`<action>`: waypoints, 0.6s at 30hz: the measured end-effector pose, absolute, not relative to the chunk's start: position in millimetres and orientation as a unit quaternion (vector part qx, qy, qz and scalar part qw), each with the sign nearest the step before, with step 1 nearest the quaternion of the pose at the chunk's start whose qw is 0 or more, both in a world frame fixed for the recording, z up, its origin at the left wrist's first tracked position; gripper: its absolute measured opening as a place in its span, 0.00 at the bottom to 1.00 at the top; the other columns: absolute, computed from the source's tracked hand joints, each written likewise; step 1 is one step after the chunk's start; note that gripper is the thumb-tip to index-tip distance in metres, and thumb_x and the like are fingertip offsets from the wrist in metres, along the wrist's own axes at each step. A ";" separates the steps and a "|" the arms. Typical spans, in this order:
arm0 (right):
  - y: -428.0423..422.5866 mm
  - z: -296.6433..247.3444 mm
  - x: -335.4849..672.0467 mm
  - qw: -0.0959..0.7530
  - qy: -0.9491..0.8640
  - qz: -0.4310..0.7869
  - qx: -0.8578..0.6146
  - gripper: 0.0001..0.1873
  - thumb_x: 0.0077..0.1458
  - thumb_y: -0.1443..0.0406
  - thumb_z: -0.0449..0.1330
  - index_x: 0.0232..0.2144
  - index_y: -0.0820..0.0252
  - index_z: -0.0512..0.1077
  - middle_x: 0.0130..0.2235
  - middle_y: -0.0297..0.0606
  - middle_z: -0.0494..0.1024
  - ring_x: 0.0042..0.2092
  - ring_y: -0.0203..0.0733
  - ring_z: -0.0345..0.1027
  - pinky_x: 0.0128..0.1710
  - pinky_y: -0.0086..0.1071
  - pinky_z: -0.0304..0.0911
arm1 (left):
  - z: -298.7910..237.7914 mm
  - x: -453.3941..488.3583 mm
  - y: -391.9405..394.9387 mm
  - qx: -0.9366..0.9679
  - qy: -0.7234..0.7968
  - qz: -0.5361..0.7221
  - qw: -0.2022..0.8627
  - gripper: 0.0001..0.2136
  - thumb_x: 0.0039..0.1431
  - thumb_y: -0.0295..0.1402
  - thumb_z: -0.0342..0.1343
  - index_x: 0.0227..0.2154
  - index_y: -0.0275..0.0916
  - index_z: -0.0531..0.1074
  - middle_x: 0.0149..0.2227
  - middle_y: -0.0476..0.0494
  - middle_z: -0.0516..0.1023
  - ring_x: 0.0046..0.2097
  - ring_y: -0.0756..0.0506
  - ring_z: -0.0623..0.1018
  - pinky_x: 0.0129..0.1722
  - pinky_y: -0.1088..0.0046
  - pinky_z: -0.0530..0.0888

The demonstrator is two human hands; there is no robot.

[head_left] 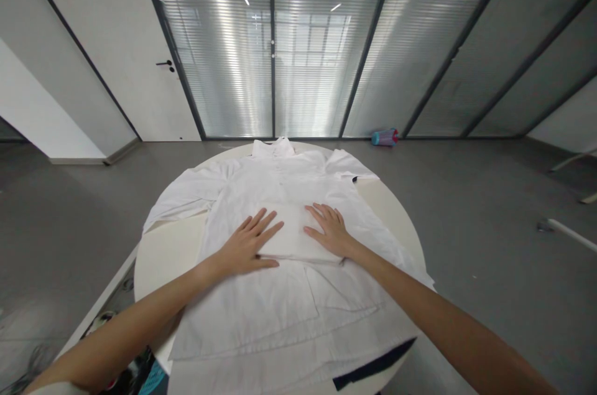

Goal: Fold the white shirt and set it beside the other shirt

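Observation:
A white shirt [280, 190] lies spread flat on a round white table [172, 252], collar at the far side, one sleeve stretched to the left. On its middle rests a small folded white cloth [291, 236]. My left hand [249, 246] lies flat on the left edge of that folded cloth, fingers stretched and apart. My right hand [329, 230] lies flat on its right edge, fingers also spread. More white fabric layers [261, 326] hang toward the near edge of the table.
A dark garment edge [373, 367] shows under the white layers at the near right. A pink and blue object [385, 137] lies on the grey floor by the glass wall. Printed items [130, 370] sit low at the left beside the table.

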State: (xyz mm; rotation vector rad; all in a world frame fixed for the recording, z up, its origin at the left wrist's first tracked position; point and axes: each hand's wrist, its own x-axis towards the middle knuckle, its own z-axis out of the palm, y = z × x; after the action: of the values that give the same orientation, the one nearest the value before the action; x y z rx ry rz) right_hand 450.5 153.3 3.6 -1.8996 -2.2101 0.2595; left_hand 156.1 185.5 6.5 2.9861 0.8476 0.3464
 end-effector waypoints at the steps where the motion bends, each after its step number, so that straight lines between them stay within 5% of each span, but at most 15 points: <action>1: 155.9 2.2 448.4 0.111 -0.751 0.087 -0.646 0.36 0.65 0.44 0.46 0.68 0.51 0.54 0.69 0.44 0.55 0.70 0.55 0.44 0.67 0.54 0.39 | 5.7 151.0 187.4 0.956 0.272 0.109 0.012 0.41 0.62 0.60 0.46 0.71 0.48 0.41 0.73 0.42 0.41 0.72 0.32 0.43 0.66 0.48 0.56; 12: 194.7 5.8 396.9 0.132 -0.738 0.106 -0.654 0.36 0.64 0.43 0.47 0.67 0.49 0.56 0.69 0.44 0.56 0.68 0.55 0.44 0.66 0.53 0.38 | 0.5 102.1 227.0 0.944 0.298 0.130 0.047 0.35 0.66 0.53 0.49 0.71 0.50 0.45 0.73 0.44 0.44 0.72 0.35 0.45 0.67 0.51 0.57; 18: 201.1 23.6 400.3 0.122 -0.741 0.113 -0.651 0.37 0.64 0.42 0.44 0.67 0.55 0.57 0.67 0.45 0.61 0.66 0.55 0.53 0.62 0.51 0.48 | 0.8 94.9 223.7 0.943 0.296 0.144 0.045 0.35 0.66 0.51 0.50 0.71 0.48 0.46 0.73 0.42 0.45 0.72 0.35 0.47 0.67 0.52 0.57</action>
State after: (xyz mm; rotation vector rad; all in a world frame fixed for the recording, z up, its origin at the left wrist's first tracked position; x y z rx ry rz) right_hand 400.3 201.1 23.6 -1.8984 -2.1623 0.3287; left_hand 94.9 223.7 0.8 2.8811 0.9044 0.4414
